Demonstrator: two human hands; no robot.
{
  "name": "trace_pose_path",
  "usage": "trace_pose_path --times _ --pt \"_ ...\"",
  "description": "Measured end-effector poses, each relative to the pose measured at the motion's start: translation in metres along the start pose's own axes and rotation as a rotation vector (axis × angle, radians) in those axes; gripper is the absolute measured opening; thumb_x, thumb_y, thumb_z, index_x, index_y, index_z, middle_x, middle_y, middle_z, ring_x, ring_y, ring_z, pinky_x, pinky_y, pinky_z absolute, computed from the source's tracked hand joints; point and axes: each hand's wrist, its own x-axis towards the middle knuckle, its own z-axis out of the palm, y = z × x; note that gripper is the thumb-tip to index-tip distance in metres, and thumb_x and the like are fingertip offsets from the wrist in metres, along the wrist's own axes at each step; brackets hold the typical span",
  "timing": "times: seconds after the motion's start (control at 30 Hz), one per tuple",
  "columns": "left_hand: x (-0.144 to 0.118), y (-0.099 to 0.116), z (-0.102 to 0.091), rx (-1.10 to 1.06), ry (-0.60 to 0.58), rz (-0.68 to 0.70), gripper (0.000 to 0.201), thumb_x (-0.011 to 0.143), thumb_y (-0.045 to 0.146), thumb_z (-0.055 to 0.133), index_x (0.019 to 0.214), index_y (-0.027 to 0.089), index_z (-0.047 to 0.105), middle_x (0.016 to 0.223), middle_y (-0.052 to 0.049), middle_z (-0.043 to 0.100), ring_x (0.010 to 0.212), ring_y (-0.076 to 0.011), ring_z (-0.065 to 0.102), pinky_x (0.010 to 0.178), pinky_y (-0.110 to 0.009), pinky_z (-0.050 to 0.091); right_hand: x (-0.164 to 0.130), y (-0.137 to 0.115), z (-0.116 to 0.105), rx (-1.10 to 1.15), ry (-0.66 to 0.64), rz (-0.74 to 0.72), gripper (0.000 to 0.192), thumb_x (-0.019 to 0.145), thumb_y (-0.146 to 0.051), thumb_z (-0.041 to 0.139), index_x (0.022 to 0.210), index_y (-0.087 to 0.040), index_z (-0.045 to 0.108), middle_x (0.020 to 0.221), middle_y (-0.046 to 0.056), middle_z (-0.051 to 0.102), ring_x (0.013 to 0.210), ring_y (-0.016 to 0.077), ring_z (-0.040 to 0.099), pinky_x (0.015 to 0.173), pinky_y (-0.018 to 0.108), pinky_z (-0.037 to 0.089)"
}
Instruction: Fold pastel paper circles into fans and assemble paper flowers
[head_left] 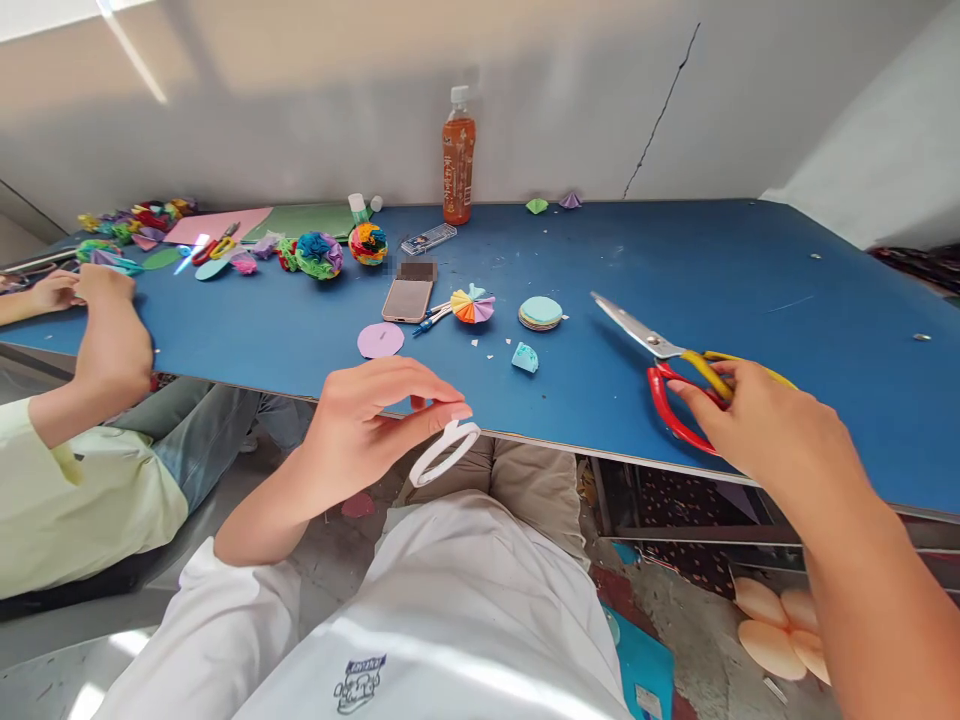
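Note:
My left hand (367,420) holds a white paper ring (444,452) between thumb and fingertips, just off the near edge of the blue table (750,280). My right hand (757,415) rests on the red and yellow handles of a pair of scissors (667,360) that lies on the table with its blades pointing left and away. Between the hands lie a small light-blue folded piece (525,357), a stack of mint paper circles (540,313), a multicoloured paper fan (472,305) and a pink paper circle (380,340).
A phone (407,299), a bottle of tea (458,158), colourful paper balls (319,254) and paper sheets (217,226) sit further back. Another person in a pale green top (75,490) sits at the left, their hands (112,330) at the table edge.

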Motion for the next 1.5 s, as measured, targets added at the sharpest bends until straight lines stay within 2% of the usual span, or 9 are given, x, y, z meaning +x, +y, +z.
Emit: trace_pose_path --times 0.07,0.13,0.23,0.37,0.57,0.73,0.9,1.3,1.5 --pt "0.006 0.002 -0.006 0.047 0.042 0.009 0.004 0.079 0.017 0.072 0.077 0.018 0.069 0.07 0.001 0.072 0.062 -0.0092 0.063 0.056 -0.021 0.051 -0.003 0.007 -0.004 0.164 -0.027 0.111 0.063 0.081 -0.056 0.039 0.125 -0.014 0.054 0.101 0.018 0.07 0.087 0.0354 0.066 0.067 0.043 0.049" --pt "0.012 0.004 -0.013 0.086 0.083 0.016 0.005 0.079 0.018 0.072 0.075 0.019 0.069 0.069 0.001 0.071 0.061 -0.0095 0.063 0.054 -0.022 0.051 -0.008 0.01 -0.009 0.329 -0.047 0.126 0.065 0.071 -0.057 0.047 0.125 -0.022 0.053 0.104 0.012 0.07 0.087 0.0316 0.066 0.071 0.041 0.05" --pt "0.024 0.005 -0.021 0.139 0.114 0.031 0.006 0.08 0.02 0.072 0.074 0.021 0.07 0.068 0.0 0.07 0.061 -0.0114 0.062 0.054 -0.025 0.051 -0.017 0.009 -0.013 0.367 -0.011 -0.023 0.071 0.059 -0.065 0.054 0.119 -0.027 0.055 0.102 0.008 0.07 0.079 0.0287 0.066 0.07 0.04 0.051" --pt "0.038 -0.002 -0.025 0.217 0.12 0.027 0.01 0.082 0.029 0.07 0.073 0.024 0.07 0.069 -0.001 0.069 0.064 -0.0147 0.064 0.055 -0.028 0.053 -0.021 -0.004 -0.016 0.152 0.067 -0.25 0.078 0.06 -0.075 0.047 0.118 -0.024 0.058 0.102 0.01 0.07 0.08 0.0317 0.066 0.068 0.044 0.053" --pt "0.039 -0.025 -0.021 0.224 0.086 -0.021 0.016 0.084 0.034 0.067 0.074 0.021 0.07 0.071 -0.001 0.071 0.064 -0.0123 0.064 0.059 -0.025 0.052 -0.017 -0.036 -0.031 0.112 -0.013 -0.518 0.088 0.06 -0.078 0.05 0.126 -0.019 0.056 0.112 0.012 0.07 0.09 0.0322 0.068 0.07 0.043 0.056" --pt "0.034 -0.036 -0.02 0.176 0.093 -0.028 0.017 0.083 0.032 0.067 0.074 0.018 0.071 0.072 -0.001 0.071 0.063 -0.0101 0.062 0.061 -0.023 0.05 -0.013 -0.058 -0.045 0.115 -0.031 -0.658 0.078 0.069 -0.067 0.049 0.129 -0.017 0.057 0.121 0.011 0.068 0.099 0.033 0.067 0.076 0.043 0.055" --pt "0.033 -0.038 -0.023 0.207 0.102 -0.058 0.019 0.084 0.033 0.066 0.075 0.018 0.071 0.072 -0.001 0.07 0.065 -0.0106 0.062 0.063 -0.024 0.05 -0.007 -0.066 -0.051 0.091 -0.051 -0.652 0.076 0.067 -0.064 0.048 0.127 -0.019 0.059 0.112 0.009 0.071 0.086 0.031 0.069 0.07 0.042 0.054" --pt "0.037 -0.047 -0.023 0.174 0.114 -0.048 0.021 0.084 0.037 0.065 0.076 0.019 0.069 0.074 0.0 0.068 0.066 -0.0118 0.062 0.065 -0.027 0.052 -0.001 -0.044 -0.044 0.122 -0.032 -0.605 0.068 0.065 -0.066 0.052 0.121 -0.028 0.059 0.111 0.005 0.071 0.085 0.0278 0.068 0.067 0.038 0.053" --pt "0.036 -0.046 -0.02 0.167 0.118 -0.047 0.02 0.084 0.037 0.066 0.075 0.018 0.07 0.073 -0.001 0.068 0.065 -0.012 0.062 0.063 -0.027 0.052 -0.002 -0.053 -0.054 0.097 -0.066 -0.578 0.07 0.064 -0.068 0.049 0.121 -0.028 0.06 0.113 0.005 0.07 0.078 0.0282 0.067 0.068 0.04 0.051"
